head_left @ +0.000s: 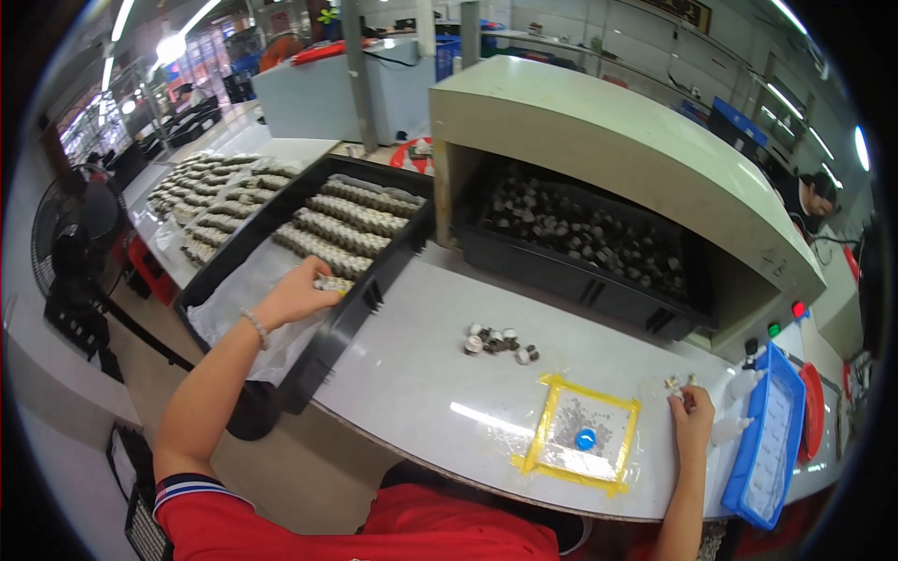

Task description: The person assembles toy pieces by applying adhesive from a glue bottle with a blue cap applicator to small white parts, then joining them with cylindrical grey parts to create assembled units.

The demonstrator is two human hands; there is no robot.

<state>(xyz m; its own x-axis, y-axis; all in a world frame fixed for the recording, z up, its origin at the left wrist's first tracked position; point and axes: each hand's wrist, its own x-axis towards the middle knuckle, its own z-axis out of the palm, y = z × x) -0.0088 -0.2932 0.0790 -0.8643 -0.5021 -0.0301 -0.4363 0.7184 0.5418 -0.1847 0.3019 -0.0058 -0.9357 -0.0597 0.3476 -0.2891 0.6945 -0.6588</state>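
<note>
A: Left hand (297, 292)?
B: Clenched on a stack of small round parts (333, 283), inside the black tray (355, 313); neat rows (341, 229) just beyond its fingers, likely for easy counting.
A: Right hand (693, 413)?
B: Pinching a tiny part (677, 382); yellow-taped square (582, 434) just left, loose caps (500, 341) farther left.

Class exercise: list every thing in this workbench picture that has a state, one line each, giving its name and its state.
Left hand: reaching into the black tray, fingers on a stack of small parts.
Right hand: raised, pinching a small part.
Black tray: partly filled with rows of stacked parts.
Bin in the cream housing: full of loose parts.
Loose parts on the bench: small cluster.
Yellow-taped square: flat, blue dot inside.
</note>
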